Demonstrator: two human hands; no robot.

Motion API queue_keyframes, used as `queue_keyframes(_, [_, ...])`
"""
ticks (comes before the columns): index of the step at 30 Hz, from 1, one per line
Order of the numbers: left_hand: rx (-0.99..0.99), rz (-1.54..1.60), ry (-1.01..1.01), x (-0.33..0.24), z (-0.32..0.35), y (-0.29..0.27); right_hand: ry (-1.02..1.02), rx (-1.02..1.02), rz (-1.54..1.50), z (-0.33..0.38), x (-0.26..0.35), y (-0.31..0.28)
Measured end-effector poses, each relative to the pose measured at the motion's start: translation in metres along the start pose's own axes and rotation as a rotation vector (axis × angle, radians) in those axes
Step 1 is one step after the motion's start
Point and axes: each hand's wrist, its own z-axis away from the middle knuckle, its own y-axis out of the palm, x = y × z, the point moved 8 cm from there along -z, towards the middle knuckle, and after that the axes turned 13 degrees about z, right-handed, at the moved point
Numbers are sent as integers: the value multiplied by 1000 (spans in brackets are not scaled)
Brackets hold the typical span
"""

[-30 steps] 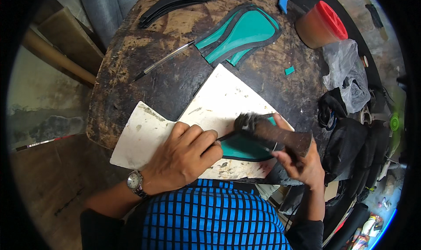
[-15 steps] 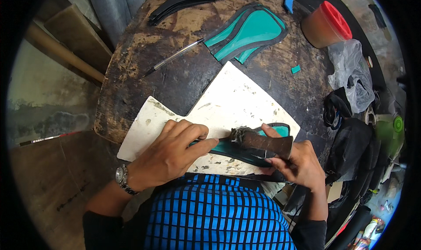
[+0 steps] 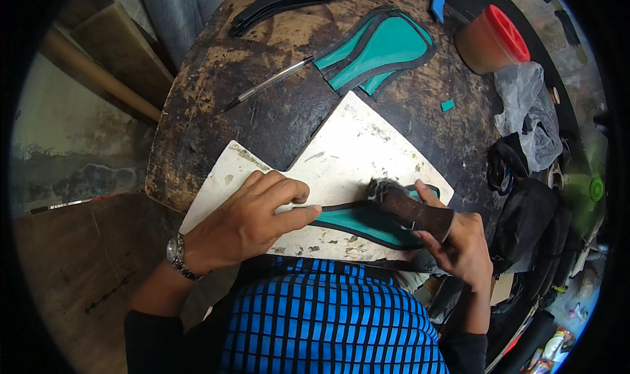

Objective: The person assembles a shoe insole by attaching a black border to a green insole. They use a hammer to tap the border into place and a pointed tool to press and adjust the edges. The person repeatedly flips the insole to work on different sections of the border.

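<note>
left hand (image 3: 246, 223) pressing fingertips flat on teal black-edged leather piece (image 3: 357, 220), right hand (image 3: 459, 242) clamped around dark wooden-handled brush (image 3: 410, 208), white cutting slab (image 3: 354, 144) beneath

Counter (image 3: 216, 78): round, dark, heavily worn wood, surface scarred and stained. Floor (image 3: 59, 262): dark brown, to the left, with a thin metal strip (image 3: 72, 204) lying on it. Wall (image 3: 52, 131): pale, patchy, stained plaster at left. Wooden boards (image 3: 111, 52) leaning upper left; grey corrugated sheet (image 3: 177, 6) behind. Light: soft, even daylight
</note>
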Motion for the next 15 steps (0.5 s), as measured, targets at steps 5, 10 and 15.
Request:
queue_keyframes(5, [-27,-43,47,-2,4,0,-71,159,-26,-1,21,21])
queue_keyframes(10, [-52,-118,118,-6,6,-1,-9,-11,-98,-9,23,8])
queue_keyframes(15, [-87,-170,173,-10,10,0,-95,64,-3,-13,37,19])
